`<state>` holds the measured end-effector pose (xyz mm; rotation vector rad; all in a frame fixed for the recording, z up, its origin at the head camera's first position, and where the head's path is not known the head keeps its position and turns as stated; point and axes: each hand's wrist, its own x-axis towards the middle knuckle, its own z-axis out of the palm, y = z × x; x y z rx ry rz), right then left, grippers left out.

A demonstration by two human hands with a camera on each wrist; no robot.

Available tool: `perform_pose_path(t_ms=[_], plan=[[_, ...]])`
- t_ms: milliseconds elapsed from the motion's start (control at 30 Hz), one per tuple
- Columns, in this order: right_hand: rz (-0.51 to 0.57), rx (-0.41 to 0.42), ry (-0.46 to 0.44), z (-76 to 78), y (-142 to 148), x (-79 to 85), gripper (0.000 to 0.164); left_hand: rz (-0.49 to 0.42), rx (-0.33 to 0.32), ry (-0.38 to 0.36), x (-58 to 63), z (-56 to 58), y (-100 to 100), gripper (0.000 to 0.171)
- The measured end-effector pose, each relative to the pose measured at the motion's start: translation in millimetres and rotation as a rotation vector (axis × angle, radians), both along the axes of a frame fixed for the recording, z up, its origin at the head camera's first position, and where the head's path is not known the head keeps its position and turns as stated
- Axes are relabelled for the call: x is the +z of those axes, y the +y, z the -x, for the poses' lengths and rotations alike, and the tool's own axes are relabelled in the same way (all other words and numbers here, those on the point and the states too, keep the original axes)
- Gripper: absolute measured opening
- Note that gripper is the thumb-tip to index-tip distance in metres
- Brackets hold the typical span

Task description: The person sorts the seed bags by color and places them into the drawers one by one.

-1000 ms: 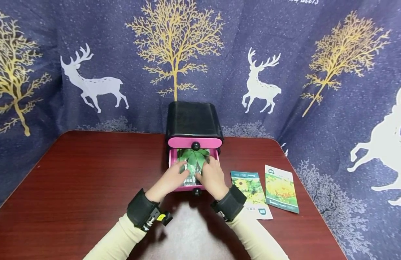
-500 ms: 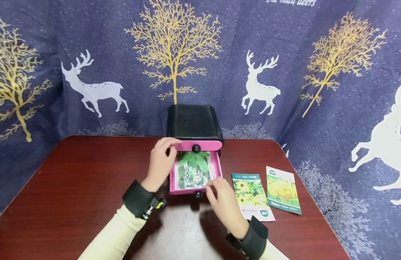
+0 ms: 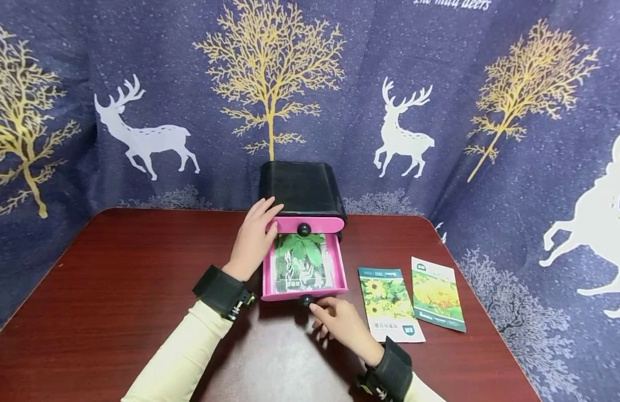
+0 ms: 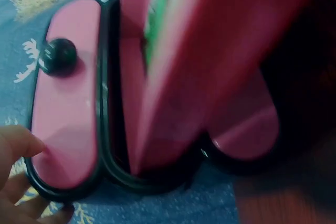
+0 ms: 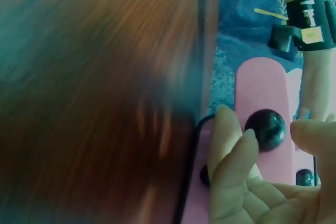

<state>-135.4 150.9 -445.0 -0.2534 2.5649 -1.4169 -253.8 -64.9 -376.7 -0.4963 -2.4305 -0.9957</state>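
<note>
Beside the black knob (image 3: 307, 300) of the middle drawer, your right hand (image 3: 342, 325) has bent fingers and a narrow opening; the right wrist view shows a small gap from thumb to knob, and I cannot tell if the forefinger touches it. The knob is at 10 o'clock from this hand. At 11 o'clock, the middle drawer (image 3: 284, 297) stands open, and a shiny leaf packet (image 3: 301, 255) lies in it, with its picture up.

Your left hand (image 3: 253, 241), further at 10 o'clock, grasps nothing: its fingers are rather extended along the left corner of the black cabinet (image 3: 302, 188), and its thumb touches the pink front of the closed top drawer (image 3: 326, 225). The cabinet's body goes from there toward 1 o'clock.

Between 2 and 3 o'clock from your right hand lie a yellow flower packet (image 3: 390, 301) and, just beside it, an orange flower packet (image 3: 437, 293). These rest on the reddish-brown table (image 3: 139, 268). Toward 12 o'clock hangs a blue cloth (image 3: 330, 134) with white deer and golden trees.
</note>
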Motion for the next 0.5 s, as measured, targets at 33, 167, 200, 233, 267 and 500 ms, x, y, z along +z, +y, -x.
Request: perform_pose_path(t_ms=[33, 167, 200, 233, 267, 500], plan=[[0.018, 0.002, -0.017, 0.7, -2.2, -0.5, 0.045, 0.003, 0.005, 0.010, -1.2, 0.6, -0.4, 0.039], [0.075, 0.003, -0.055, 2.3, -10.1, -0.3, 0.044, -0.007, 0.012, 0.027, -4.6, 1.5, -0.9, 0.040], [0.091, 0.003, -0.068, 2.5, -11.5, 0.0, 0.043, -0.011, 0.011, 0.026, -5.3, 1.8, -0.9, 0.040], [0.112, 0.001, -0.082, 2.8, -12.6, 0.4, 0.042, -0.015, 0.009, 0.024, -5.9, 2.2, -0.7, 0.040], [0.128, 0.002, -0.089, 3.1, -13.6, 0.8, 0.041, -0.019, 0.008, 0.022, -6.5, 2.4, -0.4, 0.040], [0.191, 0.017, -0.102, 3.1, -21.2, 12.7, 0.032, -0.045, 0.018, 0.011, -5.4, 1.2, -0.4, 0.039]])
